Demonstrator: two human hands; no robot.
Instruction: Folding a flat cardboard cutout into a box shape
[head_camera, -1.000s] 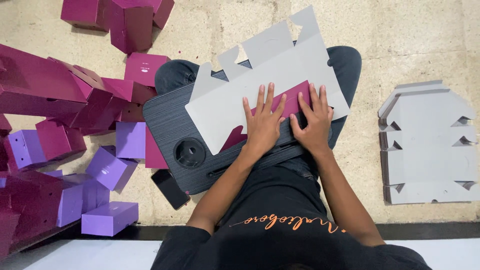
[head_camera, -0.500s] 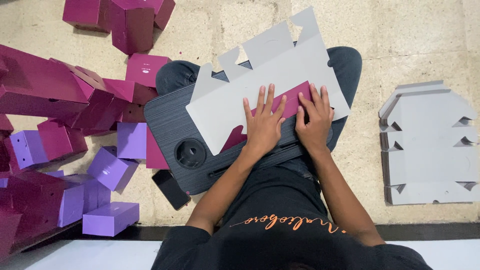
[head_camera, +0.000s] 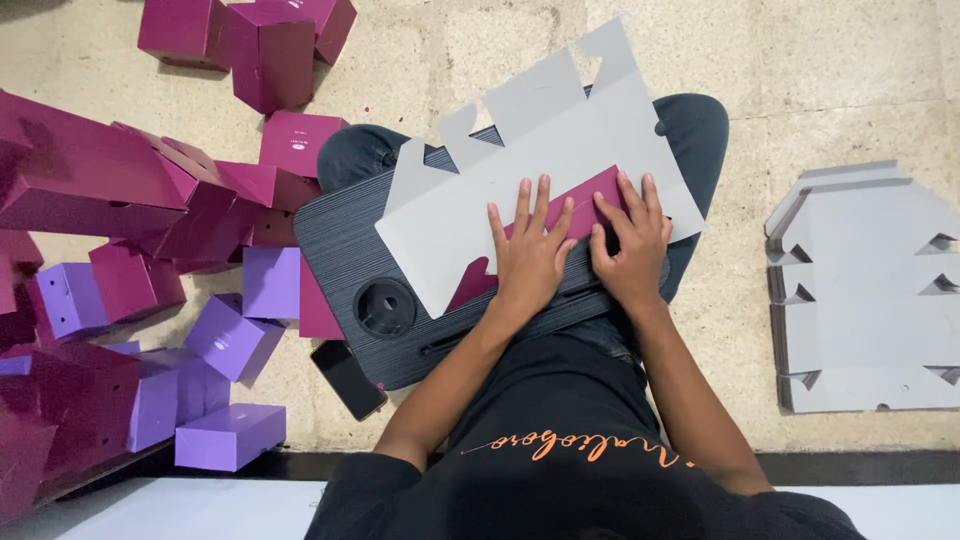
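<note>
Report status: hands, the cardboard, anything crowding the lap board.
Left hand and right hand flat, fingers spread, pressing the grey box blank. Blank lies on the black lap board. Phone beside the board, apart.

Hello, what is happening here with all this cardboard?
A person sits on the floor with a dark lap tray across the legs. Both hands, the left hand and the right hand, press flat on a grey cardboard sheet whose maroon flap is folded over. Finished maroon boxes and purple boxes lie at the left; a stack of flat sheets waits at the right. A phone lies beside the tray.
</note>
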